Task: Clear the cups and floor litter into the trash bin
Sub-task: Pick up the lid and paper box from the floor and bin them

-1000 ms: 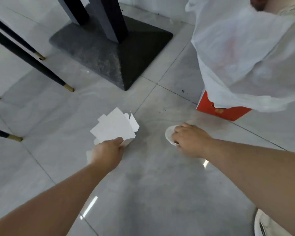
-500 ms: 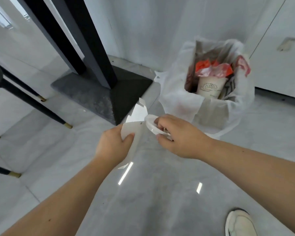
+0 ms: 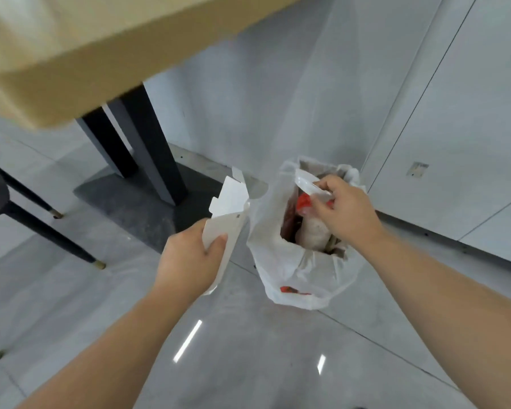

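Having risen from the floor a second ago, a person holds a white lid [image 3: 309, 184] pinched in the right hand [image 3: 344, 214] over the lined bin [image 3: 281, 261], the left hand [image 3: 189, 258] gripping flattened card [image 3: 227, 208] beside it, both ready to drop.

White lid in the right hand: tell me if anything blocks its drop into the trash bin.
Nothing visible does. The right hand holds the white lid directly above the open mouth of the trash bin. A cup and red litter already lie inside, but the opening is clear. The left hand holds the flattened paper carton beside the bin.
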